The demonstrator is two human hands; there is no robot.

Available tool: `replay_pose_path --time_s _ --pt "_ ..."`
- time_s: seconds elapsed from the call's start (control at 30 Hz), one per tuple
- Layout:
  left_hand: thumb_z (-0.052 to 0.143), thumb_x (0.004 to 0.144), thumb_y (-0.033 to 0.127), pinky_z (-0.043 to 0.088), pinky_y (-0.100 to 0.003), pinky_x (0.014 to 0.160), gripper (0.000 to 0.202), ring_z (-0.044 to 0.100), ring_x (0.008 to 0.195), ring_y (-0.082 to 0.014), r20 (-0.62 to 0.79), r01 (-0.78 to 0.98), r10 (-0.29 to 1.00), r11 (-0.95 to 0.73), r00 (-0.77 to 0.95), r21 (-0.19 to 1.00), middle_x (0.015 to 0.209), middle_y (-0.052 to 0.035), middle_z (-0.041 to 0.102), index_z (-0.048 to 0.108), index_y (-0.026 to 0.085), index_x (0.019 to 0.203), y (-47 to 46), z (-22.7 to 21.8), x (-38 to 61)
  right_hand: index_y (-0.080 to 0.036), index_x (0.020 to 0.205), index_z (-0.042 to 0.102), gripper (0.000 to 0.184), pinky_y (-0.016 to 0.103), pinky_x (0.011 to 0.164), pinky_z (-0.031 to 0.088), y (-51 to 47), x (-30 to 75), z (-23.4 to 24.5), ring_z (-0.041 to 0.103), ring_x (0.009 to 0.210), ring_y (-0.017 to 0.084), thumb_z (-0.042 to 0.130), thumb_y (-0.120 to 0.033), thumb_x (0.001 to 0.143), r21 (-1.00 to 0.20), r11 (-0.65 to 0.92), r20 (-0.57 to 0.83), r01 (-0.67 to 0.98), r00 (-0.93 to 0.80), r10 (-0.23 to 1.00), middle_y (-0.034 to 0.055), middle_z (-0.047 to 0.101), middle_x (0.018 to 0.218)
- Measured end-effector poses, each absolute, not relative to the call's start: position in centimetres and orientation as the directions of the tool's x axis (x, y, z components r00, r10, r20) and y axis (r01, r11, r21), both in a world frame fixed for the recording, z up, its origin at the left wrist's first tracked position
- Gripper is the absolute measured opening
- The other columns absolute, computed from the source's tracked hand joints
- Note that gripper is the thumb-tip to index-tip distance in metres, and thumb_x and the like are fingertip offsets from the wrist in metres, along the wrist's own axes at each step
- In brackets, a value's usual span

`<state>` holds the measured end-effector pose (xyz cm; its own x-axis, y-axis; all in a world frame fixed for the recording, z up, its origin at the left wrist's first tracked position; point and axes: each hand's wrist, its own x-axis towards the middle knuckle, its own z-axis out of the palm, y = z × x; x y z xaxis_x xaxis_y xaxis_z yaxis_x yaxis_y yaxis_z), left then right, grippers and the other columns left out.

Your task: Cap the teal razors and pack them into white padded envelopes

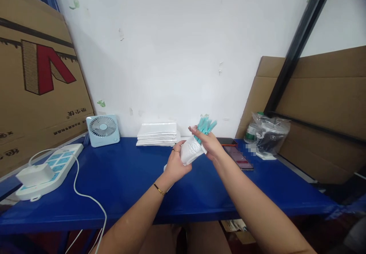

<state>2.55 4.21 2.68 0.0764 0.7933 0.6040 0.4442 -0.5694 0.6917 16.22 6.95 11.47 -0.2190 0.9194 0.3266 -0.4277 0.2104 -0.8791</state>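
Observation:
My left hand (175, 165) is wrapped round a white, soft-looking plastic bag (191, 151) held tilted above the table. A bundle of thin turquoise strips (206, 126) stands out at the bag's upper right end. My right hand (212, 145) is closed round this bundle, close against the bag. What the strips are, and whether their lower ends lie inside the bag, I cannot tell. Behind my hands, by the wall, lies a stack of flat white packets (156, 134).
The blue table (128, 177) carries a light blue fan (103, 129) and a white power strip (61, 168) with a trailing cable at left. On the right are a phone (238, 158), a bottle (251, 132) and a clear plastic bag (271, 135). Cardboard (34, 120) flanks both sides.

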Motion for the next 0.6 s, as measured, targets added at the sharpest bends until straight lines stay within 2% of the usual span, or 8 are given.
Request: replay_pose_path --time_s 0.13,0.2,0.27,0.37,0.47,0.53,0.6 --pt "0.062 0.061 0.013 0.045 -0.033 0.085 0.075 0.056 0.098 -0.0205 0.606 0.318 0.795 -0.575 0.000 0.754 0.118 -0.0066 0.053 0.030 0.022 0.128 3.9 3.3 2.6 -0.018 0.083 0.064 0.034 0.027 0.066 0.040 6.5 16.1 13.3 0.057 0.070 0.016 0.080 -0.030 0.056 -0.952 0.185 0.267 -0.245 -0.361 0.894 -0.0009 0.064 0.074" --pt "0.062 0.062 0.016 0.044 -0.033 0.087 0.075 0.054 0.101 -0.0205 0.601 0.308 0.799 -0.577 0.018 0.757 0.120 -0.0070 0.051 0.028 0.021 0.129 3.8 3.7 2.4 -0.017 0.088 0.064 0.038 0.027 0.066 0.040 6.5 16.4 14.1 0.056 0.070 0.015 0.080 -0.030 0.056 -0.959 0.198 0.264 -0.205 -0.380 0.886 -0.0010 0.063 0.074" --pt "0.062 0.064 0.018 0.041 -0.034 0.092 0.076 0.051 0.108 -0.0216 0.589 0.318 0.806 -0.573 0.053 0.756 0.125 -0.0086 0.048 0.024 0.021 0.130 3.8 4.0 2.2 -0.017 0.091 0.064 0.037 0.027 0.070 0.041 6.5 16.9 15.0 0.056 0.075 0.015 0.078 -0.031 0.059 -0.944 0.260 0.319 -0.202 -0.371 0.872 0.0000 0.063 0.079" --pt "0.061 0.067 0.022 0.038 -0.035 0.096 0.078 0.048 0.114 -0.0228 0.568 0.318 0.813 -0.575 0.126 0.753 0.131 -0.0105 0.044 0.020 0.019 0.133 3.9 4.4 1.5 -0.018 0.095 0.065 0.037 0.029 0.080 0.041 6.2 18.1 16.4 0.057 0.090 0.018 0.075 -0.034 0.063 -0.901 0.387 0.433 -0.193 -0.403 0.806 0.0022 0.064 0.094" --pt "0.061 0.068 0.025 0.035 -0.037 0.099 0.079 0.044 0.118 -0.0243 0.559 0.266 0.795 -0.605 0.234 0.750 0.133 -0.0111 0.042 0.022 0.017 0.135 4.1 4.9 0.5 -0.020 0.090 0.066 0.044 0.035 0.089 0.040 5.8 19.7 17.7 0.054 0.105 0.022 0.082 -0.025 0.049 -0.838 0.543 0.489 -0.057 -0.522 0.699 0.0019 0.063 0.102" --pt "0.063 0.067 0.026 0.034 -0.038 0.100 0.080 0.044 0.119 -0.0258 0.528 0.216 0.788 -0.601 0.316 0.769 0.133 -0.0105 0.043 0.025 0.017 0.136 4.4 5.2 -0.3 -0.020 0.082 0.067 0.043 0.036 0.088 0.041 5.8 20.6 18.4 0.054 0.104 0.023 0.083 -0.020 0.042 -0.763 0.643 0.490 0.069 -0.587 0.644 0.0020 0.063 0.102" --pt "0.065 0.065 0.029 0.037 -0.039 0.098 0.080 0.046 0.115 -0.0267 0.462 0.151 0.786 -0.558 0.410 0.816 0.131 -0.0097 0.047 0.029 0.017 0.136 4.8 5.6 -0.8 -0.019 0.075 0.068 0.032 0.033 0.082 0.044 5.9 21.3 18.9 0.056 0.096 0.021 0.082 -0.020 0.045 -0.678 0.713 0.482 0.178 -0.625 0.614 0.0027 0.063 0.099"
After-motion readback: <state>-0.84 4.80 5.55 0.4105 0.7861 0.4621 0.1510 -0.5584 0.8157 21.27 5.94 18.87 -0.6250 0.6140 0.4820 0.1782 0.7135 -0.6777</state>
